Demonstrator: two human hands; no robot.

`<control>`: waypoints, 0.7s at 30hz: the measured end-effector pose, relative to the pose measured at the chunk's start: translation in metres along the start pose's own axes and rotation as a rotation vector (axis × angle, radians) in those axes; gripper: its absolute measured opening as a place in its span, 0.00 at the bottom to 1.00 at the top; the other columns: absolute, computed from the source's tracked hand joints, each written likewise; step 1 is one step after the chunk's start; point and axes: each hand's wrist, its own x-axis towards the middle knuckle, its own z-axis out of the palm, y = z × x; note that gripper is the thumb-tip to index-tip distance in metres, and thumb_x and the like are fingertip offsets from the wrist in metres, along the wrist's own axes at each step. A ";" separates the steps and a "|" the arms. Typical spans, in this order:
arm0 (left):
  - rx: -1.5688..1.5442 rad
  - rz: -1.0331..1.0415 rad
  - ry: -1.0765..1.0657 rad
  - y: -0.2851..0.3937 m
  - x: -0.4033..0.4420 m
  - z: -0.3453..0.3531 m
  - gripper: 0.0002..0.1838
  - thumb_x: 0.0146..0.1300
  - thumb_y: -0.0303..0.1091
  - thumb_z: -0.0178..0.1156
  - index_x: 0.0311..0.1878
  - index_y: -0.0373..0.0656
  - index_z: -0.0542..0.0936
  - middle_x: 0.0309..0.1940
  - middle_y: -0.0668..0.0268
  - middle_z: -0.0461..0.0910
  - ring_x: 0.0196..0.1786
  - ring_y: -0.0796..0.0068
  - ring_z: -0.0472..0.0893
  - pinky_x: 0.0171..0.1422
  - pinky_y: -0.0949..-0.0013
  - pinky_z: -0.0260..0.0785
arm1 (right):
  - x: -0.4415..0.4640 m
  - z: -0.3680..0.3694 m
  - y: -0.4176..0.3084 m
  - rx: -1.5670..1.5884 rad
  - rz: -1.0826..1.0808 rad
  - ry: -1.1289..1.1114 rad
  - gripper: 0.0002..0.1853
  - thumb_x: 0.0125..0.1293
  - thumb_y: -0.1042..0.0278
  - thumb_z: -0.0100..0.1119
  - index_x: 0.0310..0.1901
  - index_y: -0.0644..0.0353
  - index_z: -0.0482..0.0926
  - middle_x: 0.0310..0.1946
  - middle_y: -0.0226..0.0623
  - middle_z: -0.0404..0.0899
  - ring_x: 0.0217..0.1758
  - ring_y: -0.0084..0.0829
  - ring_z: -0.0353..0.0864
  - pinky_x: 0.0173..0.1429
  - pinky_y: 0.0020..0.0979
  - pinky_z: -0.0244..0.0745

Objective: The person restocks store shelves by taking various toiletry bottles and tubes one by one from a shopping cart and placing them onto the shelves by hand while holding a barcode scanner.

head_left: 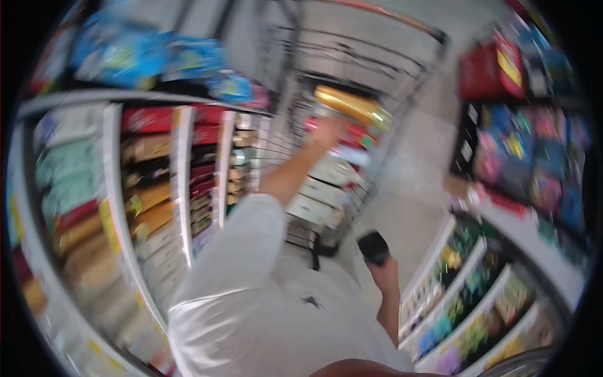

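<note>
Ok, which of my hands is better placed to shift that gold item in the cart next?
Probably your left hand: it reaches over the cart, close to the gold item. Your right hand is farther away, holding a dark object.

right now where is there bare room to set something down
Bare floor shows between the cart and the right shelves. The cart is crowded around the left hand, with a gold item and white packs; the left shelves look packed too.
</note>
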 end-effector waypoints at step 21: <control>-1.248 -0.356 0.126 0.027 -0.273 -0.104 0.48 0.52 0.51 0.78 0.69 0.37 0.65 0.61 0.48 0.77 0.60 0.63 0.80 0.62 0.64 0.73 | -0.013 0.032 -0.074 0.084 -0.278 0.015 0.11 0.59 0.64 0.73 0.39 0.62 0.86 0.22 0.28 0.80 0.23 0.20 0.76 0.29 0.28 0.72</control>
